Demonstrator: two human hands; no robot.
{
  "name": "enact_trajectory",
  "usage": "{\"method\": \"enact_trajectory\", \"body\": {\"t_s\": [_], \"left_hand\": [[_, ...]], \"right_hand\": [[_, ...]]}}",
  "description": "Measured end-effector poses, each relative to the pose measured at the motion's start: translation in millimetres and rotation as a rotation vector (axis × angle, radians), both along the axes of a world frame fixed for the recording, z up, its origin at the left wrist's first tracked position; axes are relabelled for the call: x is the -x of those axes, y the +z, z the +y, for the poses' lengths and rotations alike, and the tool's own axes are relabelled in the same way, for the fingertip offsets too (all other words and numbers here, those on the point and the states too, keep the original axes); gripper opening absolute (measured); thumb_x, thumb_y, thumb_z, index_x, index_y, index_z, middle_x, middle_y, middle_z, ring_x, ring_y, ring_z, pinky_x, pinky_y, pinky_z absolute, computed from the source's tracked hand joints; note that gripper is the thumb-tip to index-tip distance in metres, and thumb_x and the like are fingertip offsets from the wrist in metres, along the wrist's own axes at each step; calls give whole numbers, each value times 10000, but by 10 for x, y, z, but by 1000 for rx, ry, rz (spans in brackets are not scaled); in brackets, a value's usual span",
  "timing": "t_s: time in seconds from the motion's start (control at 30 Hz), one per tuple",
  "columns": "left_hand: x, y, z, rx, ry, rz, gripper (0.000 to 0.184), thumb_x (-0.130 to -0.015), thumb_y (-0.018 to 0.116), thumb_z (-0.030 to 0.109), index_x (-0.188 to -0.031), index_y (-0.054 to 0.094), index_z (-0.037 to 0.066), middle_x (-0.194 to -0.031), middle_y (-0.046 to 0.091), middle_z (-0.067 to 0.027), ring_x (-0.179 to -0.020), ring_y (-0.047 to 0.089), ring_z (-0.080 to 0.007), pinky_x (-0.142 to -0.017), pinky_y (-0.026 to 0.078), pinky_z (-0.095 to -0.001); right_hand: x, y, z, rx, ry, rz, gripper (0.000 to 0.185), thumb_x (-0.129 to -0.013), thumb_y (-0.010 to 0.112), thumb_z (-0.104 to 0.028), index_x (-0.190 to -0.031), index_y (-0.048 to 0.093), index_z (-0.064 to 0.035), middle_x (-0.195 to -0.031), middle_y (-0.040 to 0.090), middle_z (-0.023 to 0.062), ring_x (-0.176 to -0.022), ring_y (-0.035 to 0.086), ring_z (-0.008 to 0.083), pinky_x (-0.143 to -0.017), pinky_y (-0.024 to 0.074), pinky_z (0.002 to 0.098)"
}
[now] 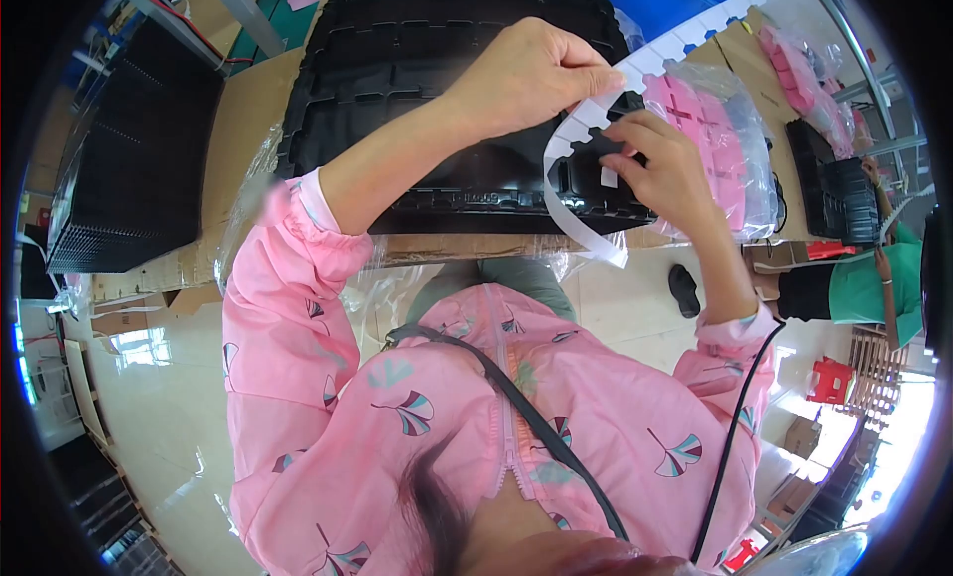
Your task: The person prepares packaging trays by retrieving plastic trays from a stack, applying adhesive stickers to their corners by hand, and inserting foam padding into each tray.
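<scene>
My left hand (531, 80) pinches a long white notched strip (650, 58) above the right part of a black plastic tray (397, 120). The strip runs from the upper right, past my fingers, and curls down over the tray's right side to the front edge. My right hand (660, 164) is just below and right of the left one, thumb and index finger curled together beside the strip. A small white piece (609, 177) shows at its fingertips. Part of the tray lies behind my left forearm.
Pink pieces in clear plastic (710, 139) lie right of the tray. A tall stack of black trays (139, 139) stands at the left on the cardboard-covered table (243, 129). Behind is a blue bin (660, 5). A person in green (879, 288) stands at the far right.
</scene>
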State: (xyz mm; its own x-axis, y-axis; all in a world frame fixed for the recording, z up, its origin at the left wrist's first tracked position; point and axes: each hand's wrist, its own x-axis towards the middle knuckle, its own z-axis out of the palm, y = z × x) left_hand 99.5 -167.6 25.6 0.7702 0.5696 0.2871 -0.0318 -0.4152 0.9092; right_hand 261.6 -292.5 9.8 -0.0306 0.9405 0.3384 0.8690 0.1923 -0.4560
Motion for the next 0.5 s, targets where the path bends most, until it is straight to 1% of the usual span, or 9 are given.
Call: {"method": "enact_trajectory", "body": {"t_s": [0.03,0.07,0.17,0.2,0.3,0.33,0.4,0.5], "left_hand": [[8,15,-10,-24,28,14,210,-820,649,200,-894,679,6,-718,636,-14,-630,523,-43,-577,426,-202],[18,31,-17,-60,49,25,210,-813,654,191,-893,675,-2,-702,629,-5,-612,514,-36,-557,416,-194],[-1,36,-46,-81,112,-11,198,-812,655,187,-882,679,4,-677,617,2,-586,499,-28,-530,401,-185],[-22,18,-51,-56,110,-30,198,-811,656,189,-879,679,5,-669,612,5,-580,494,-26,-522,396,-182],[-54,-27,-54,20,116,-84,196,-811,656,192,-875,678,7,-653,600,12,-569,480,-20,-506,382,-176],[-51,-25,-60,54,120,-99,195,-811,655,191,-875,677,7,-654,597,13,-570,477,-19,-506,380,-175],[-60,-52,-52,108,140,-107,193,-811,654,183,-879,671,4,-663,595,12,-580,474,-18,-509,377,-174],[-53,-48,-59,128,147,-103,198,-809,655,184,-876,670,-2,-675,600,5,-591,481,-20,-515,378,-174]], "right_hand": [[-10,-32,-14,-117,-3,58,153,-710,678,-79,-847,648,-18,-885,593,90,-707,592,250,-617,467,312],[-13,-47,-4,-361,37,-1,178,-695,694,-28,-864,644,-6,-911,587,99,-700,571,231,-587,461,287],[198,61,3,-595,-1,127,205,-676,710,0,-870,644,-5,-906,584,107,-749,561,230,-606,456,288],[199,11,63,-636,4,92,249,-649,728,0,-884,647,-4,-911,580,94,-792,544,228,-640,448,293],[242,-73,203,-689,-2,48,278,-629,742,-19,-888,643,5,-921,578,93,-795,536,238,-679,440,304],[236,-135,250,-705,-16,63,281,-610,748,-30,-871,644,-4,-902,580,82,-774,533,243,-675,428,316],[261,-174,300,-744,-23,39,256,-611,746,-33,-845,645,-15,-889,582,72,-768,532,243,-662,418,321],[263,-204,360,-798,-29,33,221,-604,742,-34,-801,642,-34,-861,584,51,-760,533,237,-646,402,321]]}}
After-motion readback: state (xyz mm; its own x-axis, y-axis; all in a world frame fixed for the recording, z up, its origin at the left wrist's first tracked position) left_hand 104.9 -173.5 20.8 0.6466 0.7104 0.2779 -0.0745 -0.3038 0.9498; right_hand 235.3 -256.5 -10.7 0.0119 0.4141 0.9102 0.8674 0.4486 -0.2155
